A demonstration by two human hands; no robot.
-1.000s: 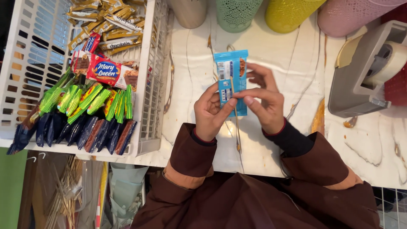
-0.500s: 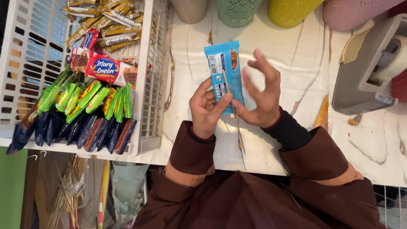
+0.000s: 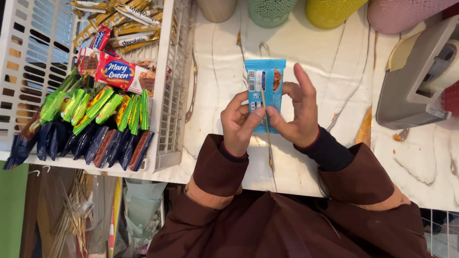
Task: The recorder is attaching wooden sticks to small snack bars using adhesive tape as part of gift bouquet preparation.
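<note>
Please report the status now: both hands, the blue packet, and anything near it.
Left hand and right hand both grip the blue snack packet, with a thin wooden stick against it. Above the marble counter. White basket of snacks at left, apart.

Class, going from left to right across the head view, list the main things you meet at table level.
White basket → green snack packets → left hand → blue wrapper → right hand → grey tape dispenser.

There is one blue snack packet [image 3: 264, 86] and one thin wooden stick [image 3: 266, 128], held between two hands. At the table edge stand four mesh cups [image 3: 270, 10]. One white basket [image 3: 168, 91] is there, and one grey tape dispenser [image 3: 415, 83].
</note>
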